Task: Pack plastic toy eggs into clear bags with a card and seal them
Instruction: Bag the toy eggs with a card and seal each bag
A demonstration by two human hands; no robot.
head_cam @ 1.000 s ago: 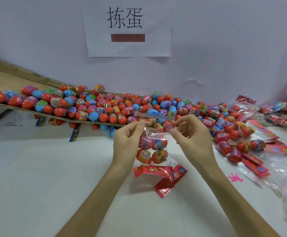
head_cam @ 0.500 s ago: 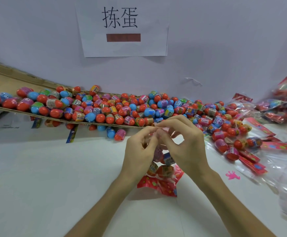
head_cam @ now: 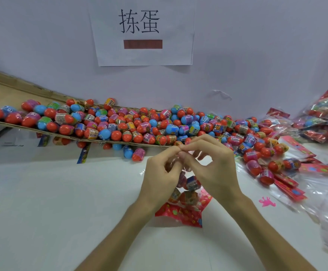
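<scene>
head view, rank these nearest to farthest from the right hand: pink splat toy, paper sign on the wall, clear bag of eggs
1. clear bag of eggs: pinched at its top by the right hand, hanging just below it.
2. pink splat toy: on the table, off to the hand's right.
3. paper sign: up on the wall, well behind the hand.

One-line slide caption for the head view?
The left hand and right hand pinch the top of a clear bag of eggs, red card beneath; loose eggs heaped on cardboard behind.
</scene>
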